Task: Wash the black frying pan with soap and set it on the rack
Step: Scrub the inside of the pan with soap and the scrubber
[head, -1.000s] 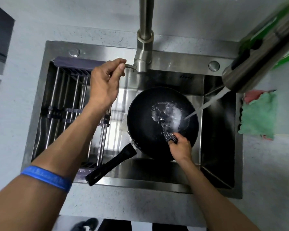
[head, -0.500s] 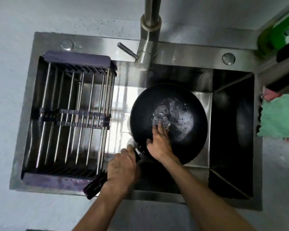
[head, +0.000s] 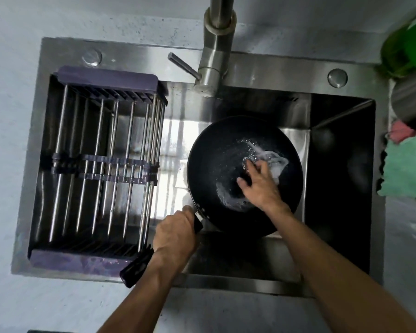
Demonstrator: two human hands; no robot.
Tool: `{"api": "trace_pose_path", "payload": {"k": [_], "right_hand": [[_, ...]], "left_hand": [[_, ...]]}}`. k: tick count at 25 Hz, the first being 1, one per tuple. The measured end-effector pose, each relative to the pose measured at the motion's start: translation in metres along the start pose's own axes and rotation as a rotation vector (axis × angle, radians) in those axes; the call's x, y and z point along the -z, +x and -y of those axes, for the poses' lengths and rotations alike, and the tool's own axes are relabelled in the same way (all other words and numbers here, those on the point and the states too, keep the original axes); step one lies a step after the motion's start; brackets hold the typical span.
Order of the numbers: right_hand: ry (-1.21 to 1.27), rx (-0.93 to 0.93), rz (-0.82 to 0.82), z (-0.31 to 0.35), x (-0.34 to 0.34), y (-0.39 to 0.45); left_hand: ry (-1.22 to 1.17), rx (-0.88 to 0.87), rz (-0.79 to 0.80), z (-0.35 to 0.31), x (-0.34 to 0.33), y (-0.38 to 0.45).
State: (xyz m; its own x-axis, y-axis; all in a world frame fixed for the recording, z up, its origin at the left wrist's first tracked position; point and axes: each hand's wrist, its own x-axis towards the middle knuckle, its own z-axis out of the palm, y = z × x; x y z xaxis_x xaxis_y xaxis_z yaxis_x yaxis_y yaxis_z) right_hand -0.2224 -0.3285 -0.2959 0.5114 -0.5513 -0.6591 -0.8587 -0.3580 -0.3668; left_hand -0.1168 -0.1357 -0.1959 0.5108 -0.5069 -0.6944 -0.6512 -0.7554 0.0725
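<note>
The black frying pan (head: 214,169) lies in the steel sink (head: 341,164), wet with water and foam streaks inside. My left hand (head: 175,234) grips its black handle (head: 136,270), which sticks out over the sink's front edge. My right hand (head: 259,186) is inside the pan, fingers pressing a steel scourer (head: 249,162) against the bottom; the scourer is mostly hidden under them. The drying rack (head: 101,164), steel rods with purple ends, sits across the sink's left part and holds nothing.
The faucet column (head: 214,56) with its lever (head: 183,66) stands behind the pan, and its spout head (head: 411,102) hangs at the right edge. A green bottle (head: 408,44) and a green cloth (head: 408,171) lie on the right counter.
My left hand left the faucet lever and took the pan handle; the water stream stopped. My right hand has moved the scourer from the pan's near side toward its far right.
</note>
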Motion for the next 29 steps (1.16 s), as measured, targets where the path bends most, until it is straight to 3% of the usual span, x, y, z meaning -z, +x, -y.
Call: {"api": "trace_pose_path", "payload": {"k": [3, 5, 9, 11, 13, 17, 19, 21, 24, 26, 29], "right_hand": [[0.098, 0.197, 0.144, 0.005, -0.035, -0.042], [0.271, 0.294, 0.213, 0.016, -0.029, -0.015], [0.104, 0.042, 0.244, -0.021, -0.004, -0.019], [0.051, 0.171, 0.323, 0.007, -0.023, -0.046], [0.092, 0.250, 0.290, 0.033, -0.017, -0.015], [-0.057, 0.060, 0.222, -0.009, 0.004, -0.017], [-0.024, 0.111, 0.324, 0.005, -0.021, -0.048], [0.122, 0.178, 0.330, 0.028, -0.018, -0.019], [0.006, 0.076, 0.215, 0.003, 0.015, 0.005], [-0.078, 0.054, 0.274, -0.012, -0.004, -0.033], [0.095, 0.268, 0.317, 0.035, -0.029, -0.029]], "left_hand": [[0.024, -0.019, -0.004, -0.001, 0.000, -0.001], [0.031, -0.018, -0.014, -0.001, -0.004, 0.004], [0.015, -0.018, -0.018, 0.001, -0.006, 0.004], [0.036, -0.029, -0.037, 0.001, -0.008, 0.004], [0.049, -0.028, -0.054, 0.001, -0.010, 0.007], [0.022, -0.021, -0.048, 0.001, -0.008, 0.005], [0.059, -0.022, -0.050, 0.000, -0.007, 0.002], [0.073, -0.023, -0.051, -0.002, -0.008, 0.004], [0.031, -0.009, -0.039, -0.003, -0.007, 0.003], [0.032, -0.018, -0.053, -0.002, -0.003, 0.001], [0.050, -0.025, -0.045, -0.005, -0.004, 0.003]]}}
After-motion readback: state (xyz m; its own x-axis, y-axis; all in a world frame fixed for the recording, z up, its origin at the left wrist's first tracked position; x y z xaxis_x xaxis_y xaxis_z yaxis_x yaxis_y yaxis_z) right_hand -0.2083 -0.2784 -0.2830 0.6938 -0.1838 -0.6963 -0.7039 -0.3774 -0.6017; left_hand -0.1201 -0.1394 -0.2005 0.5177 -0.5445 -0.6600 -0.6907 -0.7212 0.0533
